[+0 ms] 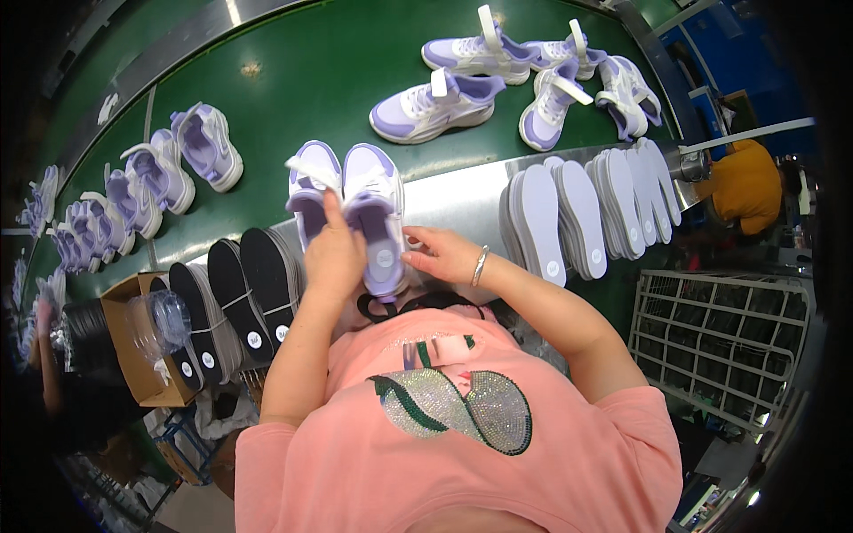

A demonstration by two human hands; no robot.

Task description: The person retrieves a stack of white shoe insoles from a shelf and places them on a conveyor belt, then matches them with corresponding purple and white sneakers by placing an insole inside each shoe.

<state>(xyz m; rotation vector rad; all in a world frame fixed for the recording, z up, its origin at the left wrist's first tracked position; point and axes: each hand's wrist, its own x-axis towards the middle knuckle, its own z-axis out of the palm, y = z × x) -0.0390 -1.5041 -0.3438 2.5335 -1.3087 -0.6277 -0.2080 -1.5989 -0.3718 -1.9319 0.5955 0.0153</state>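
A pair of white and lilac sneakers stands side by side in front of me, toes pointing away. My left hand (336,258) is closed on the left sneaker (314,169), one finger stretched along its opening; the other fingers are partly hidden. A pale insole with a round white label lies inside the right sneaker (371,169). My right hand (442,254), a bracelet on its wrist, has loosely bent fingers apart at the outer heel side of that sneaker. Nothing shows in its grasp.
Stacked light insoles (539,222) lie to the right, dark insoles (238,284) to the left. A cardboard box (133,346) holds clear plastic. More sneakers (435,107) stand on the green belt (302,67). A white wire rack (720,346) and a person in orange (746,188) are at right.
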